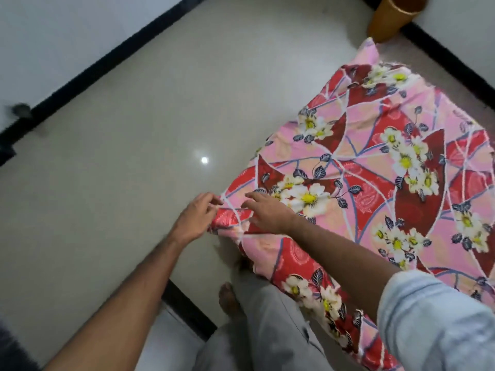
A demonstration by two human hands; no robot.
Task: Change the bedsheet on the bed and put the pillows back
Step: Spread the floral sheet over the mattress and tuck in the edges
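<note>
The bedsheet [375,167], pink and red with white-and-yellow flowers and dark blue leaves, lies spread over the bed and fills the right half of the view. Its near corner comes to a point at the centre of the picture, where the cloth folds over the bed's edge and hangs down the side toward the person's grey trouser leg [267,325] and bare foot [227,298]. The far corner reaches up toward a tan cylindrical bin [388,17] standing by the wall, close to the cloth, though whether they touch cannot be told.

To the left of the bed runs a broad stretch of pale, glossy tiled floor [134,156], bounded by a black skirting band [93,65] along the white wall at upper left and another black band at upper right behind the bin. A shorter black strip sits low in the picture beside the foot.

The left hand [197,218] is at the very corner of the sheet, its fingers curled and its grip pinching the bunched red cloth there, the forearm bare and stretched out from lower left. The right hand [267,210] rests on top of the sheet just beside it, fingers extended and apart, pressing flat on the cloth; its arm comes in from lower right with a light blue sleeve [434,322] pushed up above the elbow.
</note>
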